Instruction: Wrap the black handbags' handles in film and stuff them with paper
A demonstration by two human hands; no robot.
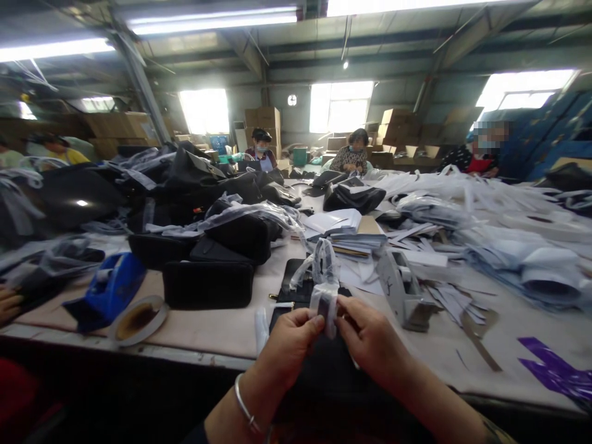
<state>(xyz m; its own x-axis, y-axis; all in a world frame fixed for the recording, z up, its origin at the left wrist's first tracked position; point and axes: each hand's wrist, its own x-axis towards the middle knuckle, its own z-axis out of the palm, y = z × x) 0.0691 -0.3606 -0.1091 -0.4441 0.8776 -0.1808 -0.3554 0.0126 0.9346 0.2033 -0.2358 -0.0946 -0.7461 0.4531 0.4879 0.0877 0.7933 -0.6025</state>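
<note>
A black bag (324, 370) lies at the table's front edge, directly before me, partly covered by my hands. Its strap (325, 266) is wrapped in clear plastic and loops upward. My left hand (292, 341) pinches the wrapped strap between thumb and fingers from the left. On the other side, my right hand (372, 336) has its thumb and fingertips closed on the strap's plastic wrap. A small metal fitting (274, 297) shows at the bag's left side. Exactly where the fingertips press is partly hidden.
To the left are a blue tape dispenser (113, 280), a tape roll (139, 322) and piled black bags (208, 285). A grey tape dispenser (403, 293), paper sheets (354, 240) and purple plastic (555, 373) lie rightward. Several people sit beyond; another person's hand (9, 303) is at far left.
</note>
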